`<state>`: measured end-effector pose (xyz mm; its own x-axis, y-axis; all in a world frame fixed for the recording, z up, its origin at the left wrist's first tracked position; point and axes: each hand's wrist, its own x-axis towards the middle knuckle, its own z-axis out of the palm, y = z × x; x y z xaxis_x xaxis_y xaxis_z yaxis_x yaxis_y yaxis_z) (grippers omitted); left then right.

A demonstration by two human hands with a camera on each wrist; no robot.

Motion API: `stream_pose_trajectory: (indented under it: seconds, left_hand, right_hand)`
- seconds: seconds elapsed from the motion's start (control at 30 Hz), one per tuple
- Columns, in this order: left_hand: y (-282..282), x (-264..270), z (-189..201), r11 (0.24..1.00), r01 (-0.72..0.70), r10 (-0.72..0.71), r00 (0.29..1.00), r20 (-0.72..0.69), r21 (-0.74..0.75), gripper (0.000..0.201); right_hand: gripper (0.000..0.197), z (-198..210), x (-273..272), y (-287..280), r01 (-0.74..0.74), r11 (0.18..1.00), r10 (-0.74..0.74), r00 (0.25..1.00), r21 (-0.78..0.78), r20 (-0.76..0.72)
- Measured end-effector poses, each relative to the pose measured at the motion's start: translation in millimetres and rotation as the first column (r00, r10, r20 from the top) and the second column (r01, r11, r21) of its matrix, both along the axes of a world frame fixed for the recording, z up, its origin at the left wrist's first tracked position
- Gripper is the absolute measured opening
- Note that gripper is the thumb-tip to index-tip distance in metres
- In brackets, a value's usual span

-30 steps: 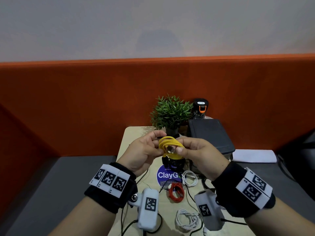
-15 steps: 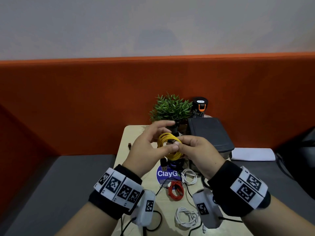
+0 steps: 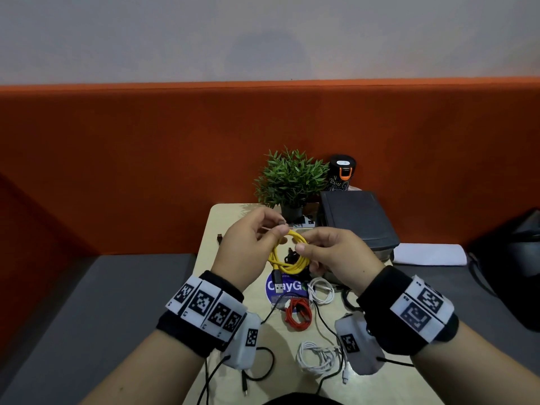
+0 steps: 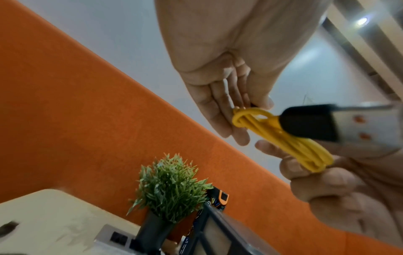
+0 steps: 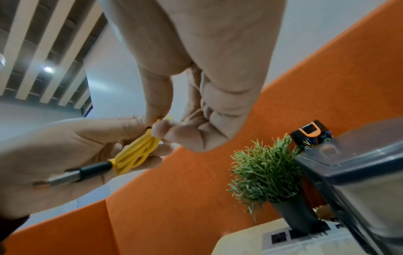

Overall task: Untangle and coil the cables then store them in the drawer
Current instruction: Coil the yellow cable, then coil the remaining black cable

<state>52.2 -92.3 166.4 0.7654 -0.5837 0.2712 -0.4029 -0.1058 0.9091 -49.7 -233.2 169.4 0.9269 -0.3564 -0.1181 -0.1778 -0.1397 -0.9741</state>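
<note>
A small yellow cable coil point(image 3: 287, 254) is held in the air between both hands, above the table. My left hand point(image 3: 277, 229) pinches its top with thumb and forefinger. My right hand point(image 3: 302, 242) pinches the coil's right side. The cable's black USB plug point(image 3: 277, 283) hangs free below the coil. In the left wrist view the yellow cable coil point(image 4: 283, 138) runs from my left fingers point(image 4: 218, 112) to the right hand. The dark grey drawer unit point(image 3: 356, 220) stands at the back right of the table; I cannot tell whether a drawer is open.
On the pale table point(image 3: 216, 258) lie a red coil point(image 3: 298, 314), two white coils point(image 3: 321, 290) point(image 3: 315, 358) and loose black cables. A potted plant point(image 3: 292, 179) and a black bottle point(image 3: 342, 173) stand at the back. An orange partition rises behind.
My left hand has turned and its thumb and forefinger now pinch the coil's top. The USB plug has come into view and hangs below the coil. The right hand keeps its hold.
</note>
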Motion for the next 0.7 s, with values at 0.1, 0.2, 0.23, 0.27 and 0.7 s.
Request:
stream_pose_trajectory:
  seconds: [0.1, 0.2, 0.23, 0.27, 0.7]
  left_hand:
    - [1.8, 7.0, -15.4, 0.997, 0.055, -0.05, 0.995, -0.082, 0.053, 0.011]
    - [8.2, 16.1, -37.4, 0.983, 0.106, -0.085, 0.986, -0.145, 0.148, 0.021]
    - [11.7, 19.9, -46.6, 0.977, 0.08, -0.052, 0.989, -0.14, 0.196, 0.021]
    - [15.6, 23.9, -55.9, 0.967, 0.04, -0.008, 0.992, -0.125, 0.25, 0.021]
    - [56.9, 48.0, -172.1, 0.564, 0.134, 0.034, 0.982, -0.185, 0.815, 0.039]
  right_hand:
    - [0.019, -16.5, 3.4, -1.1, 0.033, 0.997, -0.03, 0.999, 0.075, -0.043]
    - [0.015, -40.0, 8.8, -1.9, 0.086, 0.983, -0.067, 0.99, 0.16, -0.122]
    - [0.015, -49.8, 10.7, -2.6, 0.117, 0.976, -0.09, 0.984, 0.184, -0.152]
    - [0.014, -60.2, 12.7, -3.7, 0.15, 0.967, -0.113, 0.977, 0.205, -0.18]
    - [0.01, -154.3, 70.6, -1.8, 0.4, 0.855, -0.206, 0.846, 0.33, -0.492]
